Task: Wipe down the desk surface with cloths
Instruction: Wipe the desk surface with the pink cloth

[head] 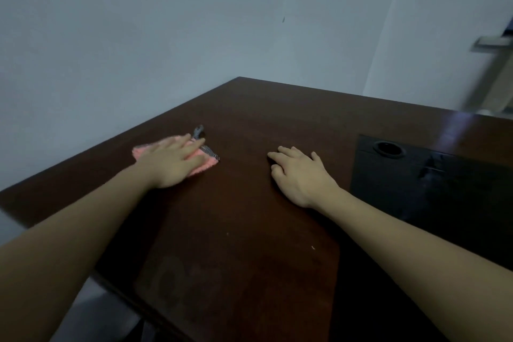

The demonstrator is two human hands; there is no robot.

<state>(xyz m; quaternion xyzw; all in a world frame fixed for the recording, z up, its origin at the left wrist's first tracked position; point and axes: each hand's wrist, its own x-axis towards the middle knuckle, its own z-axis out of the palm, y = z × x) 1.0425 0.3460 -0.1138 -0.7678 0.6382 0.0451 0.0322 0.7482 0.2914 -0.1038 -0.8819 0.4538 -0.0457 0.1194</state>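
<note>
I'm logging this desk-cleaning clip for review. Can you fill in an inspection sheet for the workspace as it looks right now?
Surface: dark brown wooden desk, two small pale specks near the front.
Job's things: one pink cloth with a grey patterned loop, lying flat on the desk; no second cloth seen.
Clutter: black panel with a round hole at the right.
Grippers: left hand flat on the cloth, fingers straight; right hand resting on bare wood, holding nothing.
Cables: nothing seen.
Surroundings: pale wall with a thin dark vertical mark; blurred object at right edge.
</note>
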